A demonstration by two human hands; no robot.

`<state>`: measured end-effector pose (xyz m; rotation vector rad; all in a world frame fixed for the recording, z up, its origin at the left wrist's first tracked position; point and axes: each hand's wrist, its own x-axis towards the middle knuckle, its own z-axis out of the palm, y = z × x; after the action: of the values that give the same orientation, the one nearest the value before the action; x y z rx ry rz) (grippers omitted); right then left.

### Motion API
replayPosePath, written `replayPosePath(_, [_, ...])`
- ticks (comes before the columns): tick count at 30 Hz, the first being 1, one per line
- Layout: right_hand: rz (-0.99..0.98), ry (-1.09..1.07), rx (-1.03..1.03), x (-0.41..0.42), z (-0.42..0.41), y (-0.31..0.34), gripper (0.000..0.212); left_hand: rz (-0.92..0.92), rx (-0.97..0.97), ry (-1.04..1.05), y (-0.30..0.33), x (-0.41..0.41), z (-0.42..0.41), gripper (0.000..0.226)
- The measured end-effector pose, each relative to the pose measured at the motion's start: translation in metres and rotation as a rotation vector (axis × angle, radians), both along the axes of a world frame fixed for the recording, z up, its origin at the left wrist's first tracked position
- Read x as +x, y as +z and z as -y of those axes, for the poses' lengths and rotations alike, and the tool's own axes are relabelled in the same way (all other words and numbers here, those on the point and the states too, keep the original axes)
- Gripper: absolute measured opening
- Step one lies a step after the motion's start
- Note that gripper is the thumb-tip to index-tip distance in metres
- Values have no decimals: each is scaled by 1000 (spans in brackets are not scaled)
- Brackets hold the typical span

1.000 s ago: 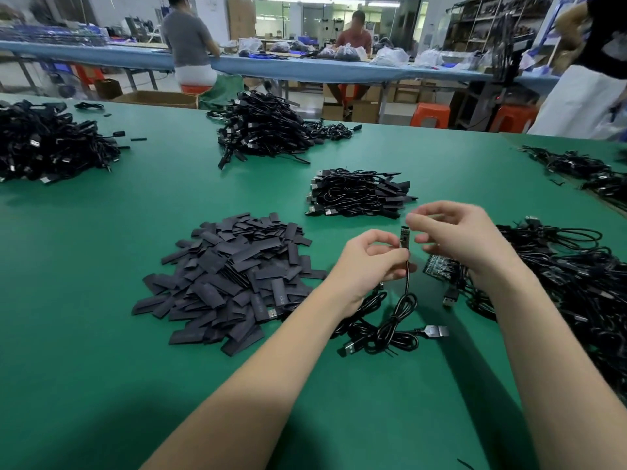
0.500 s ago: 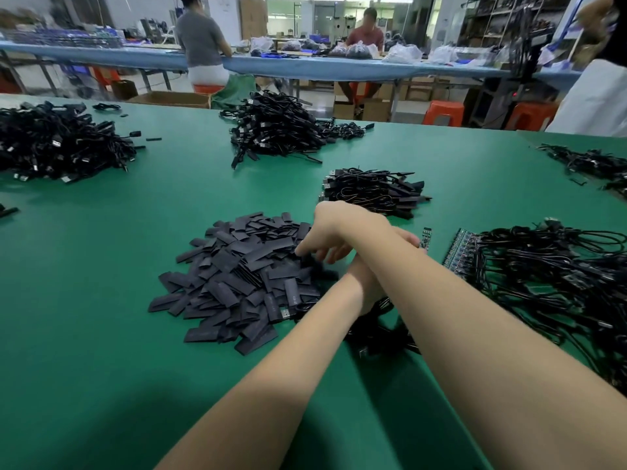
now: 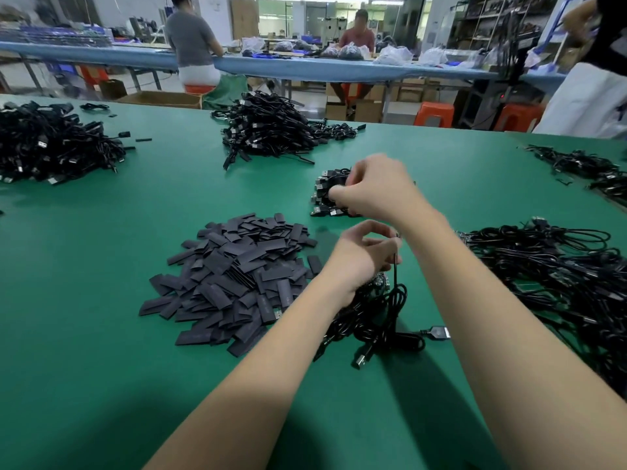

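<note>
Right hand shifted over cable stack, left hand pinching cable

Just beyond the right fingers a cable bundle is met; left of them, open surface is bounded by the sleeve pile and the cable heap

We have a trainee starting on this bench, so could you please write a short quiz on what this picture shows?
1. True or false: the left hand pinches a thin black cable.
2. The pile of flat black sleeves lies on which side of that hand? A left, B right, C beneath it.
3. Fill in: the table cover is ___.
Key: 1 true; 2 A; 3 green.
</note>
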<state>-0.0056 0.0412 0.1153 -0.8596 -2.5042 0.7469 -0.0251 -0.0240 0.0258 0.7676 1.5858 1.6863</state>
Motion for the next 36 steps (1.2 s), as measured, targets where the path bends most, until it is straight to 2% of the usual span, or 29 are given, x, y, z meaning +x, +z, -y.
replayPosePath(2, [-222, -42, -189, 26, -11, 1, 10, 47, 11, 1, 0, -4, 1, 14])
replayPosePath(6, [-567, -34, -584, 75, -32, -15, 12, 159, 25, 5, 2, -10, 4, 12])
replayPosePath(10, [-590, -58, -776, 99, -41, -50, 30, 236, 15, -21, 7, -13, 10, 7])
replayPosePath(13, [-603, -32, -902, 101, -42, -70, 31, 269, 20, -54, 9, -16, 13, 11])
replayPosePath(17, [-814, 108, -1089, 98, -38, -77, 33, 317, 16, -140, 12, -20, 16, 9])
replayPosePath(22, [-920, 135, -1109, 94, -36, -76, 25, 334, -9, -225, 14, -24, 22, 14])
replayPosePath(28, [-897, 163, -1072, 93, -36, -76, 23, 324, -29, -258, 14, -26, 24, 14])
replayPosePath(31, [-865, 195, -1065, 96, -37, -78, 23, 273, -47, -281, 14, -29, 26, 16])
replayPosePath(34, [-808, 231, -1055, 102, -41, -77, 26, 210, -64, -290, 16, -31, 28, 28])
replayPosePath(36, [-790, 250, -1040, 105, -42, -75, 26, 183, -67, -296, 17, -31, 28, 25])
